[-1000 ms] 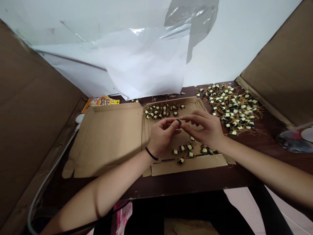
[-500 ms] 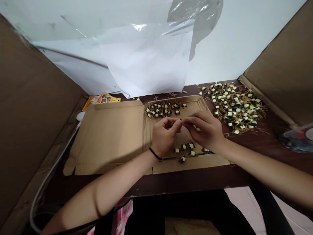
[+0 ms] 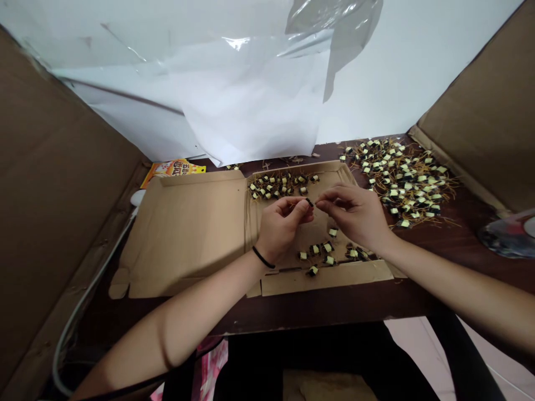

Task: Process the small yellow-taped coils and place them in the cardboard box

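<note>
Between thumb and forefinger, my left hand point(image 3: 281, 225) pinches a small transformer coil point(image 3: 310, 203), whose black end sticks out; the rest is covered by the fingers. Just to its right, my right hand point(image 3: 355, 214) has thumb and fingertips pressed together close to that black end. Whatever those fingertips hold is too fine to make out. Both hands hover over the right half of an open cardboard box point(image 3: 288, 287). Below them lie several loose coils point(image 3: 327, 248) with yellow tape and copper leads; a tighter group of coils point(image 3: 273, 186) sits behind the left hand.
A large heap of similar coils point(image 3: 401, 178) spreads over the dark table point(image 3: 443, 253) at right. The box's flat left half point(image 3: 188, 228) extends leftward. A yellow packet point(image 3: 175, 167) and a white cable point(image 3: 90, 284) are at left. Cardboard walls point(image 3: 489, 117) flank the table.
My right hand has drawn slightly right, opening a small gap from the left fingertips. More of the coil's black end shows, and coils under the right hand are uncovered.
</note>
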Tool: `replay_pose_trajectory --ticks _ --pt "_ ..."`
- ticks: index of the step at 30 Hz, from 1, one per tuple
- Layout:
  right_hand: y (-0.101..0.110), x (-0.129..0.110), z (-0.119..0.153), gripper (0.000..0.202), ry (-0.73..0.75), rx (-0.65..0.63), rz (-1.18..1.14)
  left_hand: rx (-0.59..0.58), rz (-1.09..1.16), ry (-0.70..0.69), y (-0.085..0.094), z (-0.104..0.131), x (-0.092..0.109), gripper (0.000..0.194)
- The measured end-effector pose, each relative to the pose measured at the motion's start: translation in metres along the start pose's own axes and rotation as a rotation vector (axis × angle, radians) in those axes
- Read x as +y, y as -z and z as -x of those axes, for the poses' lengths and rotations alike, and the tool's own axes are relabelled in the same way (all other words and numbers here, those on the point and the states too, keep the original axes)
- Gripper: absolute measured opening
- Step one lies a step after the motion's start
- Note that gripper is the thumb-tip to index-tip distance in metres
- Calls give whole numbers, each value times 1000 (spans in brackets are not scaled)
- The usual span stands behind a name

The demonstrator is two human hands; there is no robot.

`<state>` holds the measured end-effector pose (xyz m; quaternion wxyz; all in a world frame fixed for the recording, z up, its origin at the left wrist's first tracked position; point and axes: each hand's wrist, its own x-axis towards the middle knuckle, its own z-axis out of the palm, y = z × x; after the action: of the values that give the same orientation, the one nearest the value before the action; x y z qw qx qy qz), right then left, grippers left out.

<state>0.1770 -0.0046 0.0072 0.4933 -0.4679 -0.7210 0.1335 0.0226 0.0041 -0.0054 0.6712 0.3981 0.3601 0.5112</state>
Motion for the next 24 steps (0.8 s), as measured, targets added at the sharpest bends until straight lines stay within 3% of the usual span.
replay_pose_trajectory --ticks 9,18,24 --pt "5 -4 -5 14 -79 -23 -55 -41 -40 -13 0 0 -1 31" --pt "7 -6 -7 18 -285 -143 -86 -93 -55 -24 2 -1 -2 33" --pt "5 -3 -5 13 -232 -110 -44 -91 -130 -21 1 1 -2 30"
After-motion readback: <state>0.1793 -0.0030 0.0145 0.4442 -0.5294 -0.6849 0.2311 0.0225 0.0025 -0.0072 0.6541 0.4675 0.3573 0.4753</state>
